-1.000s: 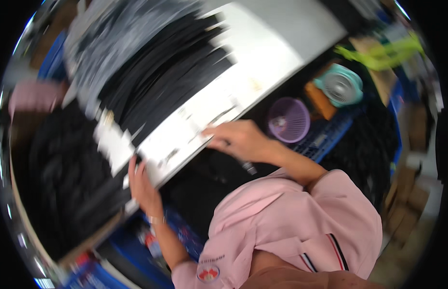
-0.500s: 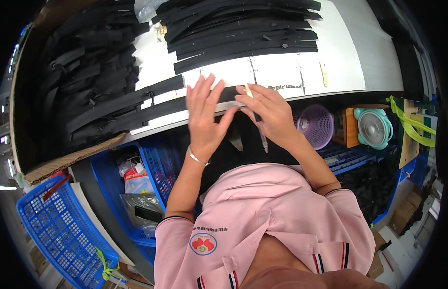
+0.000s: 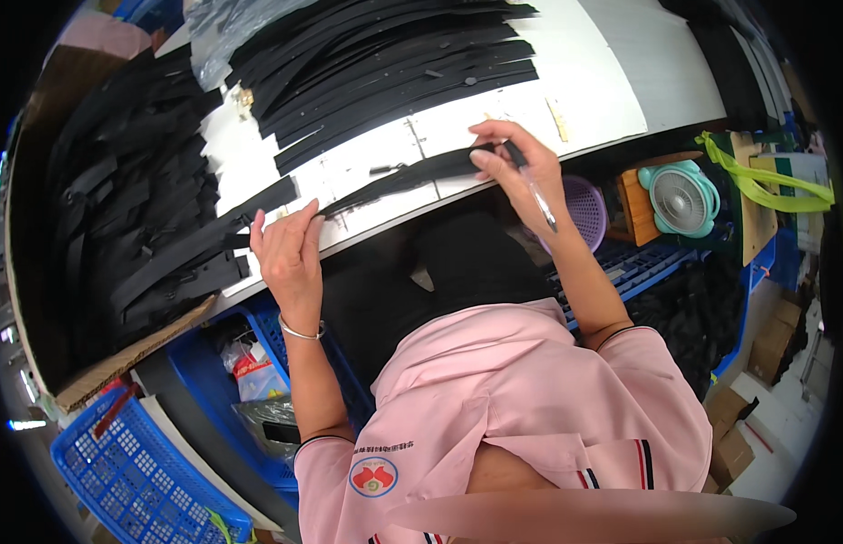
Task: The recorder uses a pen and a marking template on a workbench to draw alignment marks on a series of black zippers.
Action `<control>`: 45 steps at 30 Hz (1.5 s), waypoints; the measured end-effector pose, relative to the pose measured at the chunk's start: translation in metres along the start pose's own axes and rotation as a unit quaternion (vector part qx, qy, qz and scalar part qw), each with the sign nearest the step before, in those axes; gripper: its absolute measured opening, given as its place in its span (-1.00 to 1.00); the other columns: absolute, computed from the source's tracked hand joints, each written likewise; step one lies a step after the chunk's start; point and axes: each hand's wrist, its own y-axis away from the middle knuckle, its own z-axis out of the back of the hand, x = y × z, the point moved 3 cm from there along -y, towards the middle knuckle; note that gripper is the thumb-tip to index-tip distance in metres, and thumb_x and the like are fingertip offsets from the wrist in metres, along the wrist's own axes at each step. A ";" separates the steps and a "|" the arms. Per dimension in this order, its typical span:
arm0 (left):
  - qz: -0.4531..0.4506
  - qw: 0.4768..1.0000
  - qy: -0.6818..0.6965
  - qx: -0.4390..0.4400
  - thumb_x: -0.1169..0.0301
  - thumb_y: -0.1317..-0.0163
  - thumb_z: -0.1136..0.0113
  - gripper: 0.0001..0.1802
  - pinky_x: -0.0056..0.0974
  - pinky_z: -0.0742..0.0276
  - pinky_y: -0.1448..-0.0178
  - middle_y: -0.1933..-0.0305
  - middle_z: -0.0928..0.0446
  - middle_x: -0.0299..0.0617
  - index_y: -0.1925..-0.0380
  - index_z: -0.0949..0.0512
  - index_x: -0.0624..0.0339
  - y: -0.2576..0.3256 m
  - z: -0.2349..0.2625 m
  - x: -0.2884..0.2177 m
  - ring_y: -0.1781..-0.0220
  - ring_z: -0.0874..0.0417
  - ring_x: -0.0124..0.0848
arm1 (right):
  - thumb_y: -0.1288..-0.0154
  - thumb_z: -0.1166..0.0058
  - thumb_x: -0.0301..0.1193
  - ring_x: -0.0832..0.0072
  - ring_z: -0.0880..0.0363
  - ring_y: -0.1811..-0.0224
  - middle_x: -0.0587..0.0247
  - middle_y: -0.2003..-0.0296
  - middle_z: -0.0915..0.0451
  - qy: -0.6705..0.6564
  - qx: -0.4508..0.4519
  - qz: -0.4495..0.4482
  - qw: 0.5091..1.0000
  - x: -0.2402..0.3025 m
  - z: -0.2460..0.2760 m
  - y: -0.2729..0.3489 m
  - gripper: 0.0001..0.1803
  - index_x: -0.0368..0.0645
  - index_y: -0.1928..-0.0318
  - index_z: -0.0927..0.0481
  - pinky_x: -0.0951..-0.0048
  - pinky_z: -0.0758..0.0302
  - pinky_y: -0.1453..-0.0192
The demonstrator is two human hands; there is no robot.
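A black fabric strip stretches between my two hands over the near edge of the white board. At its left end my left hand is closed, with fingertips gripping the strip. My right hand pinches the other end between thumb and fingers. A clear-barrelled pen is also held in that hand, tucked across the fingers with one end toward my wrist. Behind the stretched strip, dark marks and lines show on the board. Several more black strips lie in rows further back.
At left, a cardboard box holds a heap of black strips. Clear plastic lies at the back. Below the table are blue crates, a purple basket and a teal fan at right.
My left hand has moved left and down and closed on the strip. My right hand has lifted the strip's other end, with the pen still held. The view has shifted.
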 end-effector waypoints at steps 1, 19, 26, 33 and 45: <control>0.002 1.000 0.020 -0.001 0.52 -0.22 -0.44 -0.64 -0.01 -0.33 -0.50 0.26 -0.68 -0.23 -0.04 -0.73 0.11 -0.006 -0.003 -0.006 0.17 -0.66 -0.26 | -0.33 -0.32 -0.56 0.57 -0.63 0.26 0.26 0.18 -0.65 0.042 -0.038 -0.013 0.998 -0.003 0.010 -0.002 -0.65 -0.16 -0.12 -0.65 0.53 -0.60 0.17; 0.004 0.994 -0.044 0.101 0.28 -0.38 -0.31 -0.42 0.27 0.28 -0.67 -0.50 -0.46 -0.26 -0.39 -0.51 0.08 0.011 -0.048 -0.050 -0.59 -0.36 -0.22 | -0.28 -0.39 -0.45 0.37 -0.66 -0.16 0.42 -0.07 -0.78 0.557 -0.154 0.299 0.760 -0.035 0.071 0.007 -0.60 -0.05 -0.13 -0.72 0.05 -0.19 -0.55; 0.093 0.986 -0.119 0.071 0.24 -0.38 -0.33 -0.39 0.33 0.25 -0.65 -0.49 -0.46 -0.21 -0.40 -0.50 0.12 0.033 -0.027 -0.031 -0.59 -0.35 -0.16 | -0.32 -0.34 -0.48 0.34 -0.68 -0.12 0.37 -0.03 -0.80 0.548 -0.149 0.319 0.759 -0.044 0.074 0.005 -0.67 -0.09 -0.09 -0.73 0.05 -0.27 -0.51; 0.081 0.993 -0.075 0.032 0.18 -0.32 -0.39 -0.36 0.28 0.25 -0.67 -0.45 -0.51 -0.17 -0.36 -0.52 0.14 0.034 -0.024 -0.023 -0.56 -0.38 -0.17 | -0.35 -0.31 -0.53 0.40 -0.69 -0.09 0.31 0.01 -0.79 0.547 -0.160 0.339 0.748 -0.045 0.076 0.004 -0.72 -0.10 -0.06 -0.75 0.09 -0.35 -0.47; 0.090 0.995 -0.051 0.000 0.16 -0.31 -0.40 -0.35 0.27 0.26 -0.66 -0.45 -0.50 -0.19 -0.37 -0.52 0.11 0.037 -0.030 -0.016 -0.58 -0.36 -0.21 | -0.56 -0.13 -0.38 0.47 -0.68 -0.04 0.26 0.06 -0.78 0.345 -0.150 0.200 0.905 0.008 0.024 -0.002 -0.75 -0.09 -0.13 -0.72 0.19 -0.38 -0.45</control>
